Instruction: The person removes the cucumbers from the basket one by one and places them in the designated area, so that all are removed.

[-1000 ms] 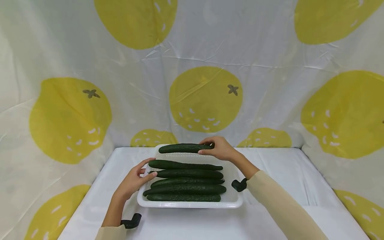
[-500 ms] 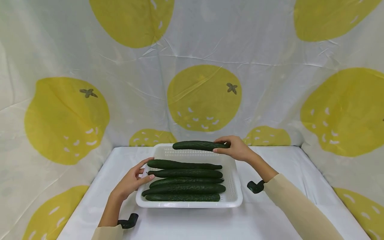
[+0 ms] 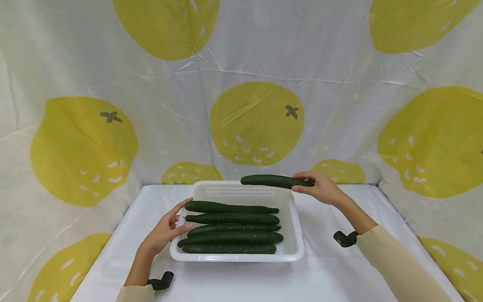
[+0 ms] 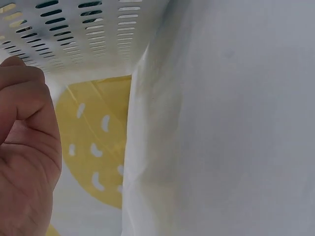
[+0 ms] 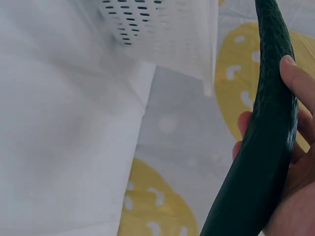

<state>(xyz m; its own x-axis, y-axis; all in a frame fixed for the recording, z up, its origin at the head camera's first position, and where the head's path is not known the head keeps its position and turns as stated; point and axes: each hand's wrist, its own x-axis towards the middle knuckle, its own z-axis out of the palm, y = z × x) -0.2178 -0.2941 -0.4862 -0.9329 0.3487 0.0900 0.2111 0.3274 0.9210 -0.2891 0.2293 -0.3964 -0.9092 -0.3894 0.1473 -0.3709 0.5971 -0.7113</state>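
Note:
A dark green cucumber (image 3: 268, 180) is held by my right hand (image 3: 315, 186) at its right end, above the far right corner of a white plastic basket (image 3: 237, 257). In the right wrist view, thumb and fingers curl round this cucumber (image 5: 268, 128), beside the basket's perforated wall. Several more cucumbers (image 3: 232, 237) lie side by side across the basket. My left hand (image 3: 163, 231) grips the basket's left rim, thumb over the edge. The left wrist view shows curled fingers of the left hand (image 4: 24, 113) under the slotted basket (image 4: 98, 34); its fingertips are partly cut off.
The basket stands on a table with a white cloth (image 3: 241, 281). A white curtain (image 3: 332, 126) printed with yellow fruit rises behind the table and on both sides. Dark wrist devices (image 3: 345, 239) sit on both arms.
My right hand has carried its cucumber to the right, from over the basket's far side past the far right corner. The left hand stays at the rim, its thumb shifted slightly left.

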